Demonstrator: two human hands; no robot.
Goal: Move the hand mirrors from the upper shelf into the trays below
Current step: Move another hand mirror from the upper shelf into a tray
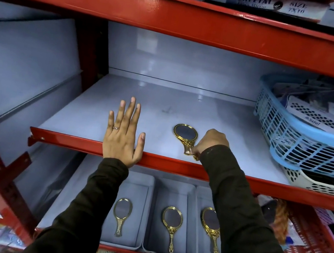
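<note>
Below my arms, three grey trays (pixel 148 211) each have one gold mirror lying in them. Up on the shelf (pixel 97 114), my right hand (pixel 209 142) is pinched on the last hand mirror's (pixel 185 135) handle, while my left hand (pixel 123 134) rests flat, fingers spread, further left.

Both arms in long dark sleeves, near-black with an olive-brown cast, matte knit-like fabric. Left sleeve (pixel 92 200) ends in a plain cuff at the wrist, cloth bunches slightly there. Right sleeve (pixel 241 216) same fabric, cuff snug at the wrist, a few pale lint specks near the cuff. Left hand (pixel 123 136) bare, one ring on the ring finger: thin band, small reddish stone. Nails short, unpainted. Right hand (pixel 211 141) bare, no jewellery visible from this angle.
</note>
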